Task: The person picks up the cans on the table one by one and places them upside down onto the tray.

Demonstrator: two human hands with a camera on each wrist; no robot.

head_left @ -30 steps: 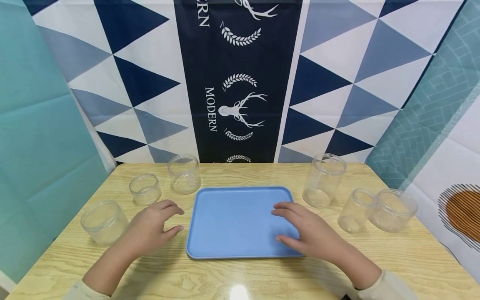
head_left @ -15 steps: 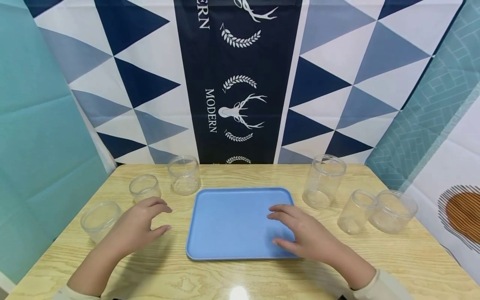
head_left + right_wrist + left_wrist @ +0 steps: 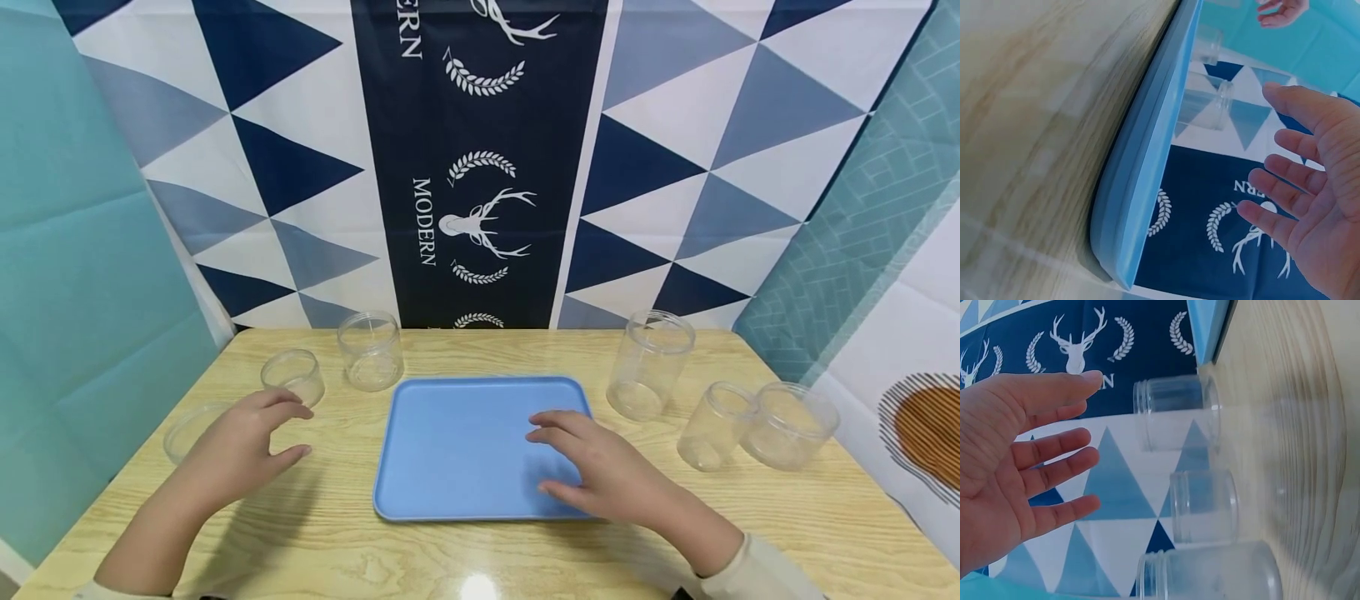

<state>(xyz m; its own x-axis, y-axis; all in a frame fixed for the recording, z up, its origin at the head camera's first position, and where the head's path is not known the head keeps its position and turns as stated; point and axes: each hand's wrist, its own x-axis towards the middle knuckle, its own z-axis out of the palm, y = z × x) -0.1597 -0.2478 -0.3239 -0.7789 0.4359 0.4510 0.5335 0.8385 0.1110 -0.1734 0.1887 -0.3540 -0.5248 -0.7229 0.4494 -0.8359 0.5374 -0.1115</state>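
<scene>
My left hand hovers over the left part of the table, fingers relaxed and holding nothing. Partly behind it in the head view is a clear round jar; a small clear jar stands just beyond the fingertips. Farther back is another clear jar. In the left wrist view the palm faces inward, well above the jars. My right hand is held over the right side of a blue rectangular tray, its fingers loosely spread and bare. The right wrist view shows it above the tray's rim.
On the right stand a tall clear jar, a narrow clear jar and a wide clear jar, the last two side by side. The wooden table ends at a patterned cloth backdrop.
My left hand has moved left, away from the tray and across the nearest left jar. My right hand has drifted slightly left over the tray. The jars and tray stay put.
</scene>
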